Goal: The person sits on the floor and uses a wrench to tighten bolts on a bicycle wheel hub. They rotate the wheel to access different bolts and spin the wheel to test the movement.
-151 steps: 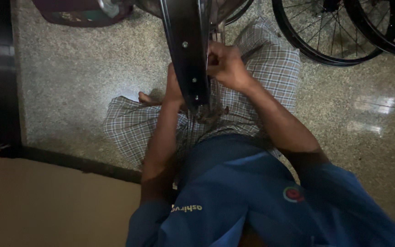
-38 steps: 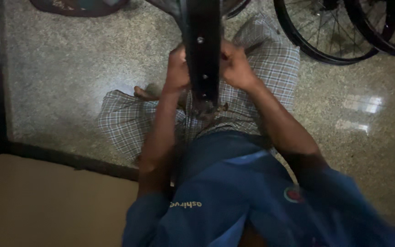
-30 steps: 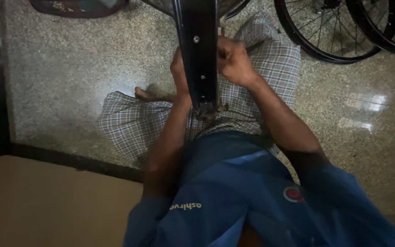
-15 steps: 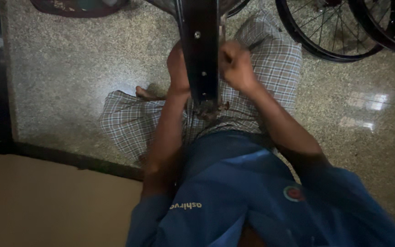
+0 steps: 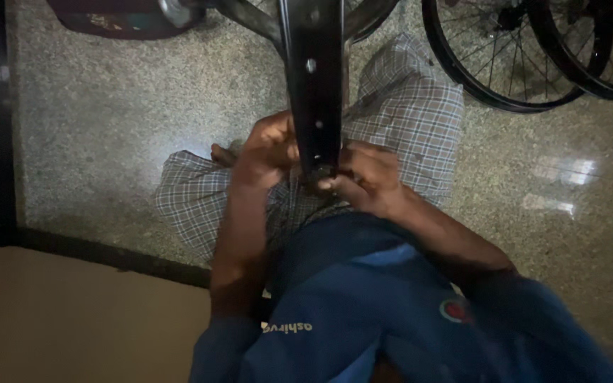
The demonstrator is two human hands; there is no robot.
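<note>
I sit on a speckled stone floor in a checked cloth and a blue shirt. A black bicycle wheel rim [image 5: 312, 78] with small spoke holes stands upright between my knees and runs up out of the top of the view. My left hand [image 5: 267, 147] grips the rim's left side near its lower end. My right hand [image 5: 363, 177] wraps around the rim's bottom edge from the right, fingers curled on it. The lowest part of the rim is hidden behind my hands.
Two spoked bicycle wheels [image 5: 505, 57] lean at the top right. A dark tray-like object [image 5: 118, 18] lies at the top left. A black floor border [image 5: 101, 252] and a tan surface [image 5: 72, 319] lie at the lower left. My bare foot [image 5: 221, 154] shows left of the rim.
My right hand has slid down from the rim's right side to its bottom edge. My left hand stays on the left side. The rim has barely shifted.
</note>
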